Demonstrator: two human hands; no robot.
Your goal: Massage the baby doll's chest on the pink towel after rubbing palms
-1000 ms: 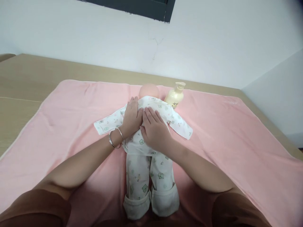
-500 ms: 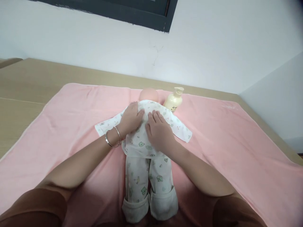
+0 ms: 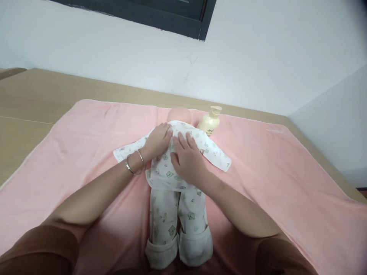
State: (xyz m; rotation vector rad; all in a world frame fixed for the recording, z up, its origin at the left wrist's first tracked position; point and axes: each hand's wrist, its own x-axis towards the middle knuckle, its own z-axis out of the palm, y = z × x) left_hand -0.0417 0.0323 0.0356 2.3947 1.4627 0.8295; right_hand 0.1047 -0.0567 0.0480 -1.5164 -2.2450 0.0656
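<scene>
A baby doll point(image 3: 179, 114) lies face down on a pink blanket point(image 3: 100, 130), its bare head at the far end. It wears a white printed top point(image 3: 169, 179) with the sleeves spread out to both sides, and matching trousers point(image 3: 164, 217) with turned-up cuffs. My left hand point(image 3: 158, 141) rests flat on the left side of the doll's upper back, silver bangles at the wrist. My right hand point(image 3: 189, 158) lies on the back right of the middle, fingers apart and pointing toward the head. Neither hand grips anything. The doll's face is hidden.
A cream pump bottle point(image 3: 209, 121) stands on the blanket just right of the doll's head. Beneath the blanket is a wooden table point(image 3: 31, 99), set against a white wall point(image 3: 252, 57). A dark frame point(image 3: 172, 23) is on the wall above.
My right hand has slid slightly left across the doll's back, and its fingers have spread more. My left hand stays almost in place. The whole view has shifted a little.
</scene>
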